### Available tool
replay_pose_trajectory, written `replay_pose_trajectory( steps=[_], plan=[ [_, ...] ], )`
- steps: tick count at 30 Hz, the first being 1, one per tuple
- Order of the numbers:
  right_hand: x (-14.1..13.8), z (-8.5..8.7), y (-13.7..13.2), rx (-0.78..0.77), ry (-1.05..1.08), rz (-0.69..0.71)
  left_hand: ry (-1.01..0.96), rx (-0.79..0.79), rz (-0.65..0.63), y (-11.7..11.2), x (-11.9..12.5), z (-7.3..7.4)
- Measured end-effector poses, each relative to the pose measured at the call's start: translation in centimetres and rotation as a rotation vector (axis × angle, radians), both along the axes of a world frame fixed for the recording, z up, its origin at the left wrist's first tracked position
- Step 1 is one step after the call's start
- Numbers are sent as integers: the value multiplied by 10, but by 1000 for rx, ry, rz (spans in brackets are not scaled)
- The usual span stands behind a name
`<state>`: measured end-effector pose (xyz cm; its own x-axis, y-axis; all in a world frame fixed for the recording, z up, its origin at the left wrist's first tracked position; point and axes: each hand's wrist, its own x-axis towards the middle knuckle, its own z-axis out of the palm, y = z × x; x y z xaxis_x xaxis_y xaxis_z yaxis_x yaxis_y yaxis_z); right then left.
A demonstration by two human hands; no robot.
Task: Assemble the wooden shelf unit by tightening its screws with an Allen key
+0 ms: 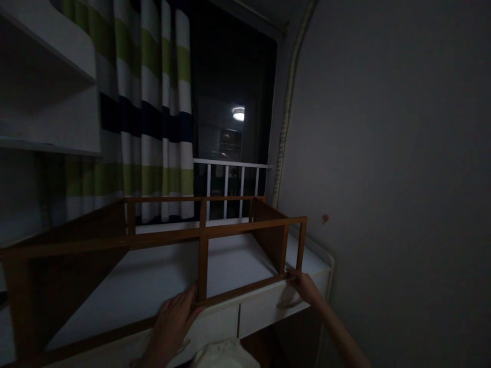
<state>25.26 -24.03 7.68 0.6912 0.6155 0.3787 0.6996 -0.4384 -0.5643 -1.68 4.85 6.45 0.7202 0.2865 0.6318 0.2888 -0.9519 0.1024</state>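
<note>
A brown wooden rack frame (164, 238) with open rails and solid end panels stands on a white desk (238, 255). Its bottom front rail runs along the desk's front edge. My left hand (172, 322) is closed on that rail, just left of the middle post, with the fingers over it and the thumb lower down. Near the rack's right end, my right hand (303, 283) grips the same rail below the corner posts; its fingertips are partly hidden.
White drawers (264, 314) sit under the desktop. A white shelf unit (76, 117) juts in at upper left, beside a striped curtain (153, 122). Behind the rack are white window bars (233, 164) and a dark window. A wrapped pipe (286, 112) runs down the wall at right.
</note>
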Motion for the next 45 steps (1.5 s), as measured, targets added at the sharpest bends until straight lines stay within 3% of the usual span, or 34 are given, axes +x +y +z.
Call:
replay_pose_trajectory(
  steps=[6,18,28,45],
  plan=[
    [8,16,9,-129,13,128,-9,-38,-105,7,2,2],
    [2,28,10,-207,-48,86,1,-176,-229,13,2,11],
    [1,28,8,-212,-50,107,70,-269,-188,7,-1,15],
    [4,23,12,-343,-118,63,82,-100,-85,9,1,7]
  ],
)
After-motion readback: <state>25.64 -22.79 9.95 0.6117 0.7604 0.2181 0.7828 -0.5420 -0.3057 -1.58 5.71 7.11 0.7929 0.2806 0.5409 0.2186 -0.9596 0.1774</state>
